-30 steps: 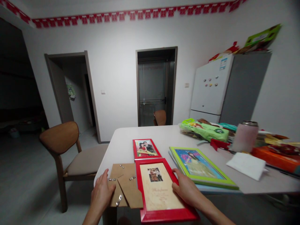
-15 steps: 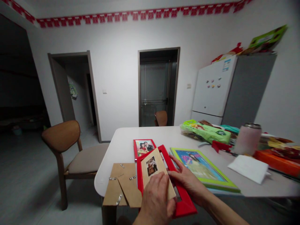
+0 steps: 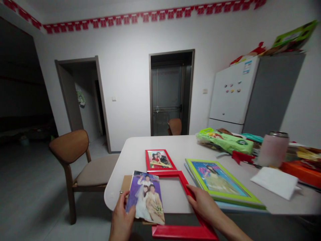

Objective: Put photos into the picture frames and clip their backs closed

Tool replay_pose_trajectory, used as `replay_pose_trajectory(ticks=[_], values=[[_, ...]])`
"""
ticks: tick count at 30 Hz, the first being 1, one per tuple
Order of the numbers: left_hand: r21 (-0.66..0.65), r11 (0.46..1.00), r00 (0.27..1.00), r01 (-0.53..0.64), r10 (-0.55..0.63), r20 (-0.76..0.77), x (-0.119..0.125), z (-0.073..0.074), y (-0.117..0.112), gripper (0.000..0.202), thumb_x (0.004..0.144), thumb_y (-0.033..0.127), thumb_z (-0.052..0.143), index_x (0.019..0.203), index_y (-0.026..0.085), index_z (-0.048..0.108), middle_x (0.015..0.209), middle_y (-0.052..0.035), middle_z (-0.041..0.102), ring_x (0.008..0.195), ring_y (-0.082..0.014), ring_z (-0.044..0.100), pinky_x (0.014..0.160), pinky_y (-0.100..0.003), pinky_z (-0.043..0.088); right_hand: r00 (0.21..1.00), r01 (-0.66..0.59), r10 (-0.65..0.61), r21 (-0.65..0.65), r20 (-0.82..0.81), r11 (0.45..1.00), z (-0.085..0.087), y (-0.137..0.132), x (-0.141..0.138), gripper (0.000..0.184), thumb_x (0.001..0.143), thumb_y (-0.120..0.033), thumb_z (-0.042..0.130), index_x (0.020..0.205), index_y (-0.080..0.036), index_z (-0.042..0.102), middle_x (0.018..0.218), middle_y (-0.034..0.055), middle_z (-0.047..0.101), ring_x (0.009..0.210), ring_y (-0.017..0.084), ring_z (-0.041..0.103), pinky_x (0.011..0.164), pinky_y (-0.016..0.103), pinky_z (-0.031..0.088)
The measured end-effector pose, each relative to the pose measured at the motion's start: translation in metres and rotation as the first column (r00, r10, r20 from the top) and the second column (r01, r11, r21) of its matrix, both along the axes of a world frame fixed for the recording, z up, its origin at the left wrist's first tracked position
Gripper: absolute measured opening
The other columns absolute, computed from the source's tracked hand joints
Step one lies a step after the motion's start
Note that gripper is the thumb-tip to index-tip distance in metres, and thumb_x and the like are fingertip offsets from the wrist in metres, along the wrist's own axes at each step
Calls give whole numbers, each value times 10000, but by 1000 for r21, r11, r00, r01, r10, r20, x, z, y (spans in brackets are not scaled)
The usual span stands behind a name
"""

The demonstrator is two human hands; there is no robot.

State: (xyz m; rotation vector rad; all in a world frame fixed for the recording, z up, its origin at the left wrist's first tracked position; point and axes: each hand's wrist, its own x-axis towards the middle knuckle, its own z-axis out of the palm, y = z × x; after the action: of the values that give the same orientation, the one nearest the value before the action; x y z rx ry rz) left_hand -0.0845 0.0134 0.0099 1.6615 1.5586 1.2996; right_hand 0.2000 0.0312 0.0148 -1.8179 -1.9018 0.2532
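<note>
My left hand (image 3: 122, 219) grips the lower left corner of a photograph (image 3: 146, 197) of a couple in wedding clothes, holding it over the left side of a large red picture frame (image 3: 184, 231). That frame lies at the table's near edge with nothing in its window, and my right hand (image 3: 203, 207) is closed on its right rail. A brown cardboard backing (image 3: 124, 183) peeks out from under the photograph. Just beyond lies a small red frame (image 3: 158, 160) with a picture in it.
A green frame (image 3: 220, 182) lies on the white table (image 3: 140, 147) to the right, then a white folded paper (image 3: 276, 182), a pink tumbler (image 3: 273, 149), a green packet (image 3: 225, 140) and clutter. A wooden chair (image 3: 75, 160) stands left; a fridge (image 3: 235, 90) at the back right.
The cream insert sheet that filled the large red frame is gone from view. My left hand now holds a wedding photograph over the frame's left side. My right hand stays on the right rail.
</note>
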Motion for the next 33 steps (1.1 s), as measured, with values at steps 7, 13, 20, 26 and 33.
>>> replay_pose_trajectory(ticks=[7,13,20,26,33], values=[[-14,1000,959,22,-25,-283,-1,-7,-1,419,682,266,410,1071,123,473,1006,-90,578,942,-208,533,811,-307,410,973,39,-29,-40,227,998,-8,0,-6,289,706,-159,381,901,-115,590,838,119,609,781,187,560,712,254,376],[52,998,876,22,6,-483,-4,-13,-1,405,711,274,391,1060,97,497,1049,-127,560,980,-219,512,860,-333,392,974,14,-4,-43,227,999,-7,-1,-4,305,715,-166,358,913,-105,583,825,126,597,771,200,557,705,278,391],[96,995,853,14,39,-521,-9,-4,-3,360,722,279,413,1021,112,523,990,-122,581,939,-229,529,817,-356,427,997,-41,33,130,67,991,-5,-7,-19,421,672,-216,427,1059,-92,541,1083,162,518,986,234,477,883,338,331],[183,958,839,220,-90,-536,11,-10,-10,425,662,226,485,1081,156,507,1119,-113,535,1051,-251,469,895,-417,384,673,-244,-34,-265,-739,933,-9,12,-79,487,681,-323,425,1125,-127,459,600,3,567,426,96,477,452,235,396],[206,907,840,366,-227,-493,34,-11,-8,625,584,118,480,1204,141,402,1282,-120,377,1182,-278,315,969,-474,272,343,-280,-31,-133,-939,951,30,14,-111,276,594,-205,504,851,-130,574,541,-35,550,419,60,437,401,170,340]])
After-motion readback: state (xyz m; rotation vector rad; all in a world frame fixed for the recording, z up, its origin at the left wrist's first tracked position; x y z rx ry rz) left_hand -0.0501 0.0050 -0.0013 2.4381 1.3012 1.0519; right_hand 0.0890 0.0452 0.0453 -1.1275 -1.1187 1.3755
